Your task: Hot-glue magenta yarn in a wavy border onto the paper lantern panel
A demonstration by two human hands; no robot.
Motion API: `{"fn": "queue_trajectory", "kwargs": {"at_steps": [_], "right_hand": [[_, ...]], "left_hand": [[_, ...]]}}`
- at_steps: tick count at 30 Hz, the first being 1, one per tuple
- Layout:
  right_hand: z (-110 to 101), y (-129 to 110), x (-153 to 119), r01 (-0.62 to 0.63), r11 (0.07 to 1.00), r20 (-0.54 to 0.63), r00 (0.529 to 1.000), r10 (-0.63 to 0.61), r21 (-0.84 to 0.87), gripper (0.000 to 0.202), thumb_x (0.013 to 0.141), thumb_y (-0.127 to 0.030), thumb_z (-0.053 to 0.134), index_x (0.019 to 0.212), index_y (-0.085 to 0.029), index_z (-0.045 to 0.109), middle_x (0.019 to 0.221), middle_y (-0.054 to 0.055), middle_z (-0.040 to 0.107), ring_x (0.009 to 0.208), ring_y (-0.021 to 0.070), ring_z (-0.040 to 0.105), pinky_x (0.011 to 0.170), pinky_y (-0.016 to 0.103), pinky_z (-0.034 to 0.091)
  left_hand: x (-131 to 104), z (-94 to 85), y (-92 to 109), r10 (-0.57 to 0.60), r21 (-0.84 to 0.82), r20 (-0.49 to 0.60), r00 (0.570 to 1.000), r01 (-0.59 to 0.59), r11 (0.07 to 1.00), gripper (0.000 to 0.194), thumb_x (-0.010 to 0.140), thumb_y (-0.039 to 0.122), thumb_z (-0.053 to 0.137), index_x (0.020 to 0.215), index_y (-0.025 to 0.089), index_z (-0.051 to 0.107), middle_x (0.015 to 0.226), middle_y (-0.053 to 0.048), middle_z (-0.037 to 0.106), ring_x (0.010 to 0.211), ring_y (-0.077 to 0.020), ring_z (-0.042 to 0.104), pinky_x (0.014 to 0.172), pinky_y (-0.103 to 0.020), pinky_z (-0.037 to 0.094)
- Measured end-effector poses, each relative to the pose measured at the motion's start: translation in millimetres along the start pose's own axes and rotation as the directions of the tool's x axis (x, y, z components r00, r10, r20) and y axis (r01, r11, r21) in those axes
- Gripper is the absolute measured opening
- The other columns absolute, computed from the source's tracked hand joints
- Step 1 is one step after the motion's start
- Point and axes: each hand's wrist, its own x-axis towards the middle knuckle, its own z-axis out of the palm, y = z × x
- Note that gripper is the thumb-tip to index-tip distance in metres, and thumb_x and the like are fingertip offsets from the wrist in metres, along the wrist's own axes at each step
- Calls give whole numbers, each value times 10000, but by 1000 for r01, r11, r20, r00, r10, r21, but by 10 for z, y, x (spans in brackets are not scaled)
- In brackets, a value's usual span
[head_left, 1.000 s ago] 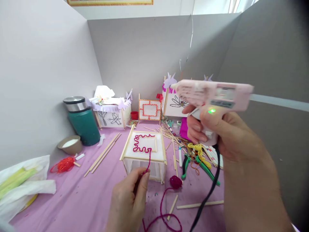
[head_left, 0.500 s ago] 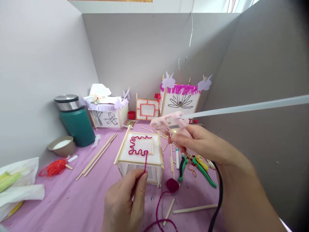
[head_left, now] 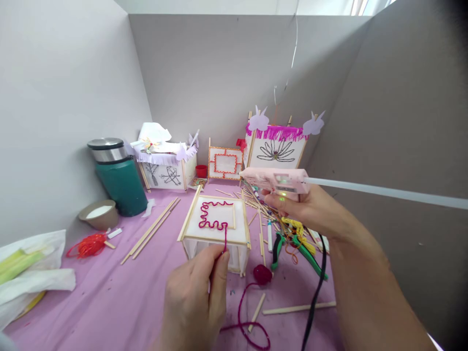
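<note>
Between thumb and finger, my left hand [head_left: 199, 292] pinches a magenta yarn [head_left: 225, 239] in front of a small box [head_left: 215, 237] with a white top and wooden stick edges. The yarn runs up to a wavy magenta line stuck around part of a stick rectangle on the box top. My right hand [head_left: 310, 209] is wrapped round a pink glue gun [head_left: 276, 180], above and right of the box. Its nozzle points left, and a clear glue stick [head_left: 383, 191] extends from its rear. A magenta yarn ball [head_left: 262, 275] lies right of the box.
Green-handled pliers [head_left: 307, 258], loose sticks and yellow yarn lie at the right, near the gun's black cord. At the left are a green bottle [head_left: 120, 185], a bowl [head_left: 98, 215] and red yarn [head_left: 91, 245]. Decorated boxes stand by the grey back wall.
The glue gun has turned nearly level, its glue stick now sloping down to the right. My left hand still pinches the yarn. The view has shifted slightly.
</note>
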Motion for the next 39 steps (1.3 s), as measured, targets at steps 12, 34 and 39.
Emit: {"fn": "queue_trajectory", "kwargs": {"at_steps": [12,34,39], "right_hand": [[-116,79,-32,-35,999,330,943,45,-36,331,830,-386,643,1146,-296,685,984,18,724,933,234,648,841,386,520],[-140,155,-37,-84,996,486,871,75,-3,394,824,-392,656,1206,-296,649,1114,11,704,1022,228,634,821,337,515],[-105,111,-4,-20,999,544,839,-4,37,418,859,-384,619,1270,-307,605,1159,18,680,1073,215,611,886,339,490]], "left_hand": [[56,21,-43,37,148,-22,999,-34,988,123,885,205,564,989,170,619,714,-4,702,538,-118,623,541,-241,446],[994,-34,-326,-8,55,298,955,-8,998,238,864,328,535,845,239,755,700,11,703,623,-138,612,569,-252,411],[1087,24,-412,61,74,358,932,-94,993,244,854,283,522,828,257,763,642,11,664,594,-140,579,567,-250,395]]}}
